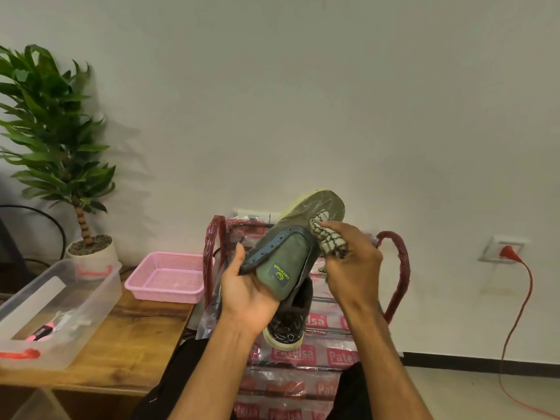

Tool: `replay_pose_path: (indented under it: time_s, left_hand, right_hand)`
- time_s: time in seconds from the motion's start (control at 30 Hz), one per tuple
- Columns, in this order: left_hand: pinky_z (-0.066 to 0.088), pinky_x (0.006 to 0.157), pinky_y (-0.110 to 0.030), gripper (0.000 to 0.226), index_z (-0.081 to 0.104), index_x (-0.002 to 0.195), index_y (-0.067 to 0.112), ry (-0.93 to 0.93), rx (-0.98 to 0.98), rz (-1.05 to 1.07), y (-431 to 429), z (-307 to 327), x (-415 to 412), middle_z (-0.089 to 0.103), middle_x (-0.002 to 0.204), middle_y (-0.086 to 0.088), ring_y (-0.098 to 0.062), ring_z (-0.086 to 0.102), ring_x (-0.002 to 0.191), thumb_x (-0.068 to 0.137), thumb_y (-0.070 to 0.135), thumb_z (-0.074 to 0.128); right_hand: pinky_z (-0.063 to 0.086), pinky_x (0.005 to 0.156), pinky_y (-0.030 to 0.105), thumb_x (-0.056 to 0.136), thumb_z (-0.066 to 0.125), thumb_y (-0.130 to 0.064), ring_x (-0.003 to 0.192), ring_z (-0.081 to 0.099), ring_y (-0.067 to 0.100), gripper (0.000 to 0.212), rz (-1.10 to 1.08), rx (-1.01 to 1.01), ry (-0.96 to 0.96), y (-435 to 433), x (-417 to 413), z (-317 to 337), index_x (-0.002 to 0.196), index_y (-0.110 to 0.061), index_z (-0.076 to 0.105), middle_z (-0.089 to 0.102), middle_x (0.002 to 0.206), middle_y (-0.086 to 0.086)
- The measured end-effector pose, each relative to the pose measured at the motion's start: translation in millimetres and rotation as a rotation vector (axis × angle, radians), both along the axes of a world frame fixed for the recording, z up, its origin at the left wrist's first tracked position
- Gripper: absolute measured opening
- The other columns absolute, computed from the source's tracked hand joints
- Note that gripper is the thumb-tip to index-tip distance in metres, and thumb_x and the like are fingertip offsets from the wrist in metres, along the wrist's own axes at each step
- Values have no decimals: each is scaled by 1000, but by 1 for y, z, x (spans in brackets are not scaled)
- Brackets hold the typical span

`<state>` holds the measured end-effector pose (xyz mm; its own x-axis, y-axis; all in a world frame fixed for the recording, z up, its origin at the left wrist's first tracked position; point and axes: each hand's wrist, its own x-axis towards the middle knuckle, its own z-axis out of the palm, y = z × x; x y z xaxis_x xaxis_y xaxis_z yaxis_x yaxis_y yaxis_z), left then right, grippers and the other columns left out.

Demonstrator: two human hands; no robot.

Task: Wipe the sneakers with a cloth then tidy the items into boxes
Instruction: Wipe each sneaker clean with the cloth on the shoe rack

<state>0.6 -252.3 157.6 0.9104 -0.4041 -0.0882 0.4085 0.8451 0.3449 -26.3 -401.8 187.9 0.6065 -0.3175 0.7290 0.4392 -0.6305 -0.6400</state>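
An olive-green sneaker [306,219] with a pale sole is held up in the air, toe pointing up and away, tongue folded toward me. My left hand [245,289] grips it from below at the heel and tongue. My right hand [353,259] holds a bunched white cloth with dark lines [324,234] pressed against the sneaker's upper near the toe. A second dark sneaker [288,325] lies below on a plastic-wrapped rack [318,356], partly hidden by my left hand.
A wooden table [133,325] at left carries a clear plastic box [54,307] with small items inside and an empty pink basket [169,277]. A potted plant [60,140] stands behind. A red cable [521,298] runs from a wall socket at right.
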Motion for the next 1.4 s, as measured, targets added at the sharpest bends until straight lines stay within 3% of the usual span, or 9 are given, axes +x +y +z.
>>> replay_pose_path:
  time_s: [0.2,0.37,0.53,0.73,0.87,1.0,1.13,1.27,1.4]
  left_hand:
    - [43,103,-49,64,59,129,0,1,-7,-13,-1,4,0,62,128,-24,-36,62,114,98,53,38]
    - [50,95,-52,62,57,130,0,26,-42,18,-4,-4,-2,63,126,-25,-36,63,112,94,48,44]
    - [40,107,-47,57,56,131,-3,-14,50,16,-10,-7,-2,62,128,-25,-38,60,117,97,42,45]
    - [29,117,-50,46,59,128,-3,-162,199,-8,-23,-7,-4,59,132,-24,-39,46,133,90,22,53]
    - [24,119,-50,38,67,119,-3,-175,217,-43,-23,-7,-5,52,138,-28,-39,45,129,88,15,54]
    - [25,119,-51,46,56,128,-8,-200,182,-47,-19,-10,-1,53,136,-29,-38,48,123,85,9,52]
    - [35,109,-48,44,58,122,-7,-227,231,-49,-18,-9,1,60,121,-25,-34,54,110,79,6,56]
    - [41,80,-38,19,69,85,4,-227,289,-41,-17,-11,2,65,90,-14,-26,55,89,75,6,54]
    - [42,103,-46,47,64,115,-6,-290,324,-39,-17,-9,2,65,111,-22,-31,59,104,69,5,60]
  right_hand:
    - [53,89,39,67,64,20,104,61,19,52,-74,-340,21,13,4,-10,109,-10,68,69,108,4]
    - [52,79,30,63,58,18,93,62,16,54,-66,-273,139,15,-4,-12,106,-14,69,70,99,-2]
    - [51,61,14,69,58,16,76,62,-5,56,21,-48,267,2,-11,-5,105,-26,71,68,89,-15]
    - [56,80,34,70,56,14,98,60,6,57,55,-93,177,2,-2,11,109,-26,68,67,103,-8]
    - [55,84,30,70,52,17,100,57,0,63,95,-154,208,8,-6,13,119,-21,64,67,110,-6]
    - [56,83,33,76,56,14,100,60,9,55,16,-135,170,5,-4,9,120,-17,63,67,111,-1]
    - [55,83,35,72,57,11,99,61,9,51,77,-165,197,12,-5,9,115,-14,67,69,109,-2]
    - [52,81,32,65,56,6,95,60,10,47,275,-356,186,21,-11,9,106,-14,70,68,102,-3]
    - [54,82,41,63,56,17,102,57,20,57,1,-291,123,16,8,7,112,-10,67,64,107,5]
